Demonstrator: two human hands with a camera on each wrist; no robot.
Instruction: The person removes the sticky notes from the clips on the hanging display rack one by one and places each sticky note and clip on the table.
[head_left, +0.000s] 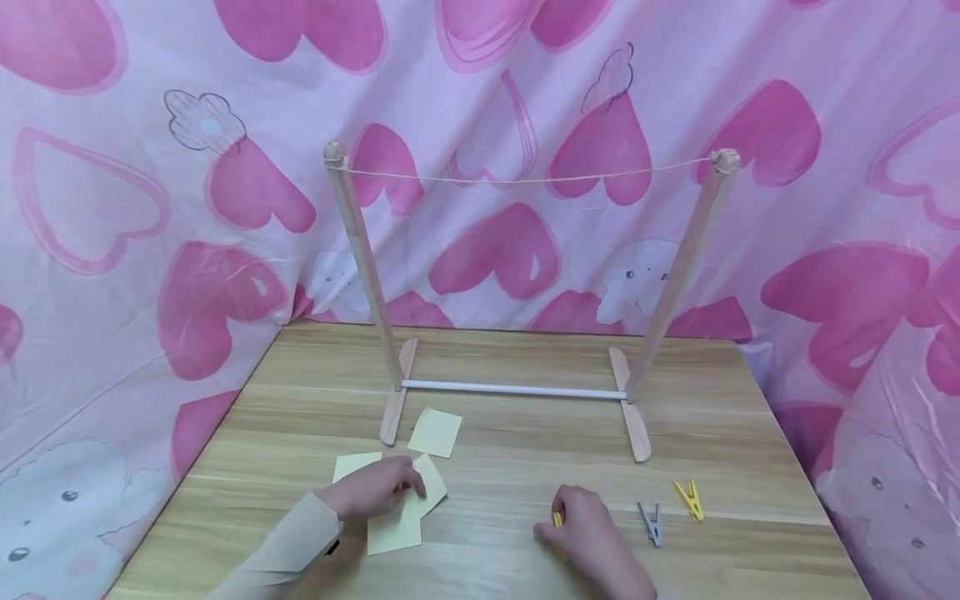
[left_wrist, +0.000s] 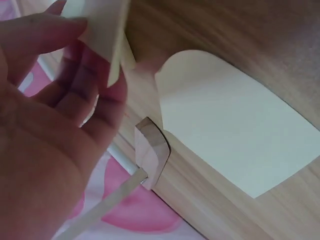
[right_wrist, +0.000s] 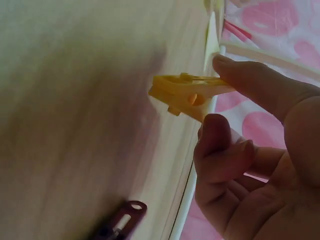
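Note:
My left hand [head_left: 377, 487] pinches a pale yellow paper sheet [head_left: 433, 485] between thumb and fingers, over other sheets at the table's left front. In the left wrist view the held sheet [left_wrist: 102, 30] is tilted up, and another sheet [left_wrist: 235, 120] lies flat on the wood beyond it. One more paper sheet [head_left: 437, 432] rests farther back, near the stand's left foot. My right hand [head_left: 588, 529] grips a yellow clothespin [right_wrist: 185, 95] by its handle ends, thumb on one side and index finger on the other, just over the table.
A wooden stand [head_left: 677, 283] with two uprights and a white crossbar [head_left: 513, 389] stands at the back, a string [head_left: 517, 180] tied between its tops. Right of my right hand lie a grey clothespin [head_left: 652, 525] and a yellow clothespin [head_left: 689, 500]. A heart-patterned curtain surrounds the table.

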